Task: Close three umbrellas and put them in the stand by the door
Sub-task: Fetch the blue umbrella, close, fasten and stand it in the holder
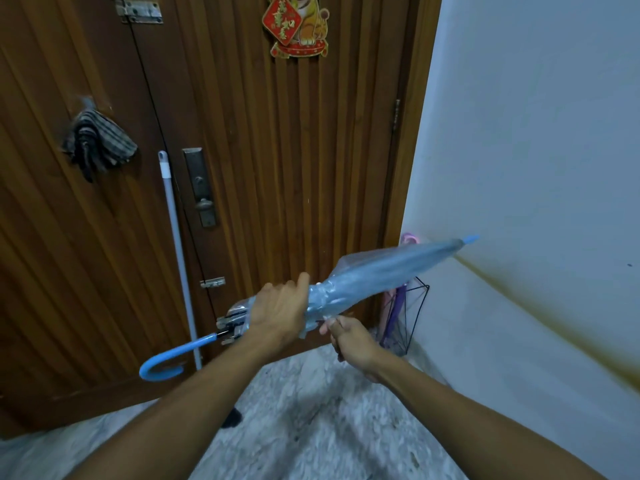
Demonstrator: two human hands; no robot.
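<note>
A folded translucent blue umbrella (384, 271) with a light-blue hooked handle lies slanted in front of me, tip pointing up right toward the wall. My left hand (280, 308) is wrapped around its gathered canopy near the ribs' ends. My right hand (349, 339) pinches the canopy's strap or loose edge just below it. Behind the umbrella, a black wire stand (412, 317) sits in the corner by the door, holding a pink umbrella (410, 238) and a purple umbrella (398, 306); both are partly hidden.
The brown wooden door (277, 168) fills the view ahead, with a lock plate (202, 188) and a red paper decoration. A white broom handle (175, 244) leans against it. A striped cloth (97, 142) hangs at left. White wall at right, speckled floor below.
</note>
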